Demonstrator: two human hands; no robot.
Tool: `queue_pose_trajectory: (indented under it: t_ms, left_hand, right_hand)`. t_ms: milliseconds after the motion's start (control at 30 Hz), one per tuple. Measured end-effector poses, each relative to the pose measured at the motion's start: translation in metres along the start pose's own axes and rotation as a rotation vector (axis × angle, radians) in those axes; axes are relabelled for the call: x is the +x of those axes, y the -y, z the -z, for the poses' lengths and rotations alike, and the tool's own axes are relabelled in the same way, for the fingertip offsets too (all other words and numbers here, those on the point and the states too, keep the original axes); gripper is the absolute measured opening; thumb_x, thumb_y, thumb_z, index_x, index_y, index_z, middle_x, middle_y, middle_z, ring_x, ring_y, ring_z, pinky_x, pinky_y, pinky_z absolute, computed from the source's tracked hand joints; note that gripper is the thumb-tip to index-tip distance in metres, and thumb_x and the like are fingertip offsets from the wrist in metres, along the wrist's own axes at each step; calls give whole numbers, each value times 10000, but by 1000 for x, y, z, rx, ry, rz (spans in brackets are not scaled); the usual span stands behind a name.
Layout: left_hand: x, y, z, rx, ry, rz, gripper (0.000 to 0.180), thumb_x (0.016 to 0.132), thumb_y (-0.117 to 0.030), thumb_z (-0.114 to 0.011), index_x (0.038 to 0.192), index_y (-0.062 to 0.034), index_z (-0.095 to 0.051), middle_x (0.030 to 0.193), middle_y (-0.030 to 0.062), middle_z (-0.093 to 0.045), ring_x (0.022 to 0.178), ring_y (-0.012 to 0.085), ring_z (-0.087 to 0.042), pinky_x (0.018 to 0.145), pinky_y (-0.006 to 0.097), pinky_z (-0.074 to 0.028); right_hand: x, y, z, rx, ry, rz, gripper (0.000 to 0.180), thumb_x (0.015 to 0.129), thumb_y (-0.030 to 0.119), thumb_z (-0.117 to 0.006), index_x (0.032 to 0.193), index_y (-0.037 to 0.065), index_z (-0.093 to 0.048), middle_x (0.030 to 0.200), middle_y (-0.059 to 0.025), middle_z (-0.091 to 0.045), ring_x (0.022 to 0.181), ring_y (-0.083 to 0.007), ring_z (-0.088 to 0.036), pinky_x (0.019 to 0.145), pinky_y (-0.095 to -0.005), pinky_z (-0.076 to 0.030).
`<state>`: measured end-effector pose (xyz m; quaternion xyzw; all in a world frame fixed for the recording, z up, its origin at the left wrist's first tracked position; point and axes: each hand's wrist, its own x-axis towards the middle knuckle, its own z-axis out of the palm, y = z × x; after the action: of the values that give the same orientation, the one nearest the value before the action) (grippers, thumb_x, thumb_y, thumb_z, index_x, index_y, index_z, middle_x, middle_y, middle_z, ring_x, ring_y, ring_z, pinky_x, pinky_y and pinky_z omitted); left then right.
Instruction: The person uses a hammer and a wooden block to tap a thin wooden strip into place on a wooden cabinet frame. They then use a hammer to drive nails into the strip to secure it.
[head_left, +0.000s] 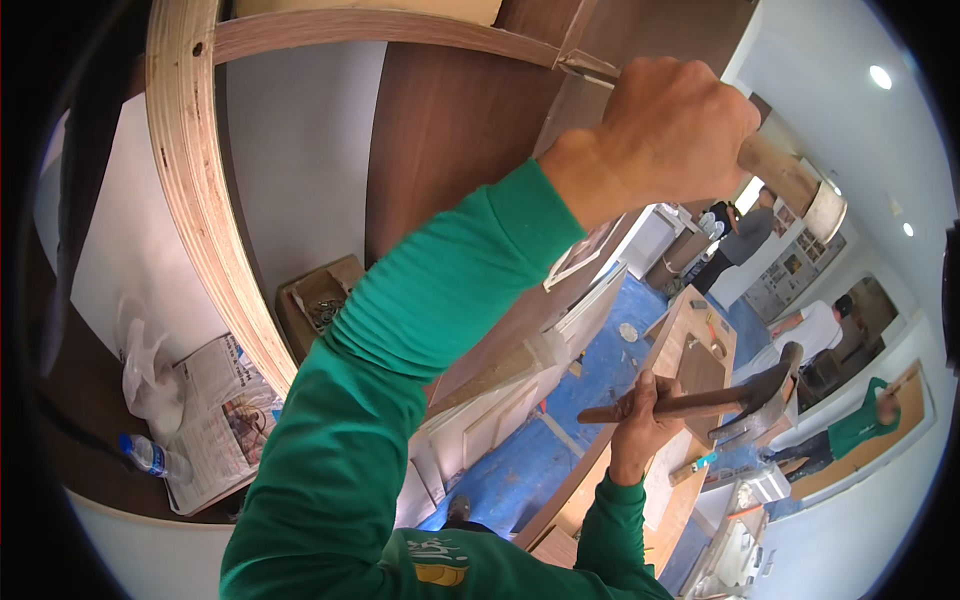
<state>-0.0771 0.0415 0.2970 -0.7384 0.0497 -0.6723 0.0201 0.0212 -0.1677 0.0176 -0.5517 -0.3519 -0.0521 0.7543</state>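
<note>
Chisel (790,178) set at the joint of the brown cabinet panel (450,120), hammer (745,400) drawn back.

The left hand (672,130) is clenched around the chisel's wooden handle, blade tip against the plywood edge (200,200); the right hand (640,410) grips the hammer shaft lower down. Best to keep the chisel steady and strike its butt squarely, I'd say.
</note>
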Motion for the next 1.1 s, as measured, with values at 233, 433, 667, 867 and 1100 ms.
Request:
queue_pose_trajectory:
  t_ms: [233,433,667,867,1100]
  left_hand:
    - [-22,8,-20,69,-163,-158,163,666,-172,-805,756,-152,-671,677,69,-634,595,343,-643,553,474,-453]
    - [-47,19,-26,99,-248,-335,258,597,-215,-851,753,-206,-646,667,-1,-561,580,244,-605,546,404,-430]
    - [-43,17,-28,200,-164,-316,259,594,-210,-854,797,-213,-693,708,-22,-602,574,232,-601,550,392,-432]
    - [-49,25,-30,200,-155,-359,264,587,-191,-851,814,-207,-716,740,-27,-641,599,218,-629,570,377,-458]
    - [-51,22,-27,221,-109,-350,252,605,-219,-855,811,-205,-711,764,-27,-664,622,212,-645,589,368,-470]
  right_hand:
    - [-11,0,17,-54,18,-24,277,1107,213,-722,968,24,-576,695,-2,-536,566,-72,-508,499,-254,-439]
    - [-12,0,10,-76,52,-75,289,1105,214,-719,939,34,-566,706,-16,-548,572,-91,-544,513,-271,-464]
    - [7,3,-24,119,-80,52,255,1111,184,-699,950,38,-567,703,-18,-538,560,-96,-519,513,-269,-454]
    - [38,-6,-63,39,-20,-22,281,1097,162,-723,895,16,-592,680,-10,-586,570,-75,-541,517,-274,-436]
    - [35,-35,-76,182,-57,131,267,1120,165,-678,918,55,-542,638,-2,-513,522,-88,-507,477,-275,-444]
